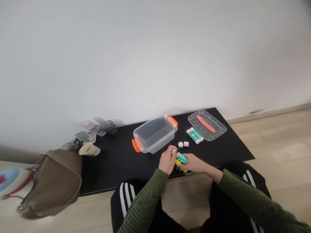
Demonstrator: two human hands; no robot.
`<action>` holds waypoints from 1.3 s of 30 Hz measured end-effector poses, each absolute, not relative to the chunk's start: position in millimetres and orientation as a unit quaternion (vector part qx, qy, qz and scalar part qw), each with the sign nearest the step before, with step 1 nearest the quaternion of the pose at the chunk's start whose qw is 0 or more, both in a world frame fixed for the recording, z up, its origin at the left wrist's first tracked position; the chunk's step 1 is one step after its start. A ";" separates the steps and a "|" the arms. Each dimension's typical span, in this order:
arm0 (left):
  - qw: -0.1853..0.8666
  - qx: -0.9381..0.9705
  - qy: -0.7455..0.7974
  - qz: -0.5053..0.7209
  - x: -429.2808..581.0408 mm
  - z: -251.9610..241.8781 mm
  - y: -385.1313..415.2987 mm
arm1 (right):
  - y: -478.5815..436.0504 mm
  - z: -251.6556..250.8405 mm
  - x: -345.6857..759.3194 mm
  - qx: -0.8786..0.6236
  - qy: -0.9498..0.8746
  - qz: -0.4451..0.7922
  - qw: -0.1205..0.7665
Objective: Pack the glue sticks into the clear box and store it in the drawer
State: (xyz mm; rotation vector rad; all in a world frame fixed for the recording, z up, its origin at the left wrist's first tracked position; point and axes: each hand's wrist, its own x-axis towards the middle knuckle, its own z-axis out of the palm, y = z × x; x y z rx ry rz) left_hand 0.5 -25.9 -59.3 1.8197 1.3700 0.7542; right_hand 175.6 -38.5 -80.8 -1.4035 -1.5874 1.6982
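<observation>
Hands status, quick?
Left hand: closed, holding a green glue stick.
Right hand: closed on the same stick.

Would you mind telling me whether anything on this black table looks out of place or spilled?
The paper cup near the left end of the black table looks odd: it appears tipped onto its side, with its mouth facing left. No spill is visible around it.

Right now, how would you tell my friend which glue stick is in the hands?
Find the black table, then the clear plastic box on it. Just in front, the left hand and right hand grip a green glue stick. The other green sticks lie flat on the table.
</observation>
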 end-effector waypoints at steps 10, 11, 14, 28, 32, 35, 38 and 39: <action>0.297 0.651 0.634 0.293 2.9 -82.5 -12.8 | -39.3 -73.6 212.6 -0.572 -0.586 0.567 0.090; 0.288 0.648 0.644 0.287 1.8 -84.0 -11.5 | -39.3 -75.7 220.9 -0.579 -0.583 0.562 0.093; 0.249 0.713 0.615 0.229 7.6 -91.0 -13.1 | -34.8 -81.0 236.3 -0.624 -0.574 0.506 0.158; 0.028 0.860 0.500 0.094 36.2 -124.4 -13.3 | -15.2 -96.5 212.2 -0.758 -0.619 0.181 0.098; 0.033 0.853 0.504 0.132 33.3 -128.1 -12.3 | -15.6 -97.4 210.5 -0.756 -0.623 0.173 0.104; 0.053 0.848 0.498 0.174 32.4 -130.1 -12.4 | -16.6 -101.2 209.7 -0.743 -0.638 0.150 0.132; 0.080 0.839 0.497 0.208 30.8 -130.8 -11.6 | -19.0 -105.0 211.6 -0.730 -0.651 0.120 0.167; 0.086 0.836 0.497 0.215 30.1 -131.1 -11.3 | -20.0 -105.7 213.0 -0.724 -0.657 0.108 0.179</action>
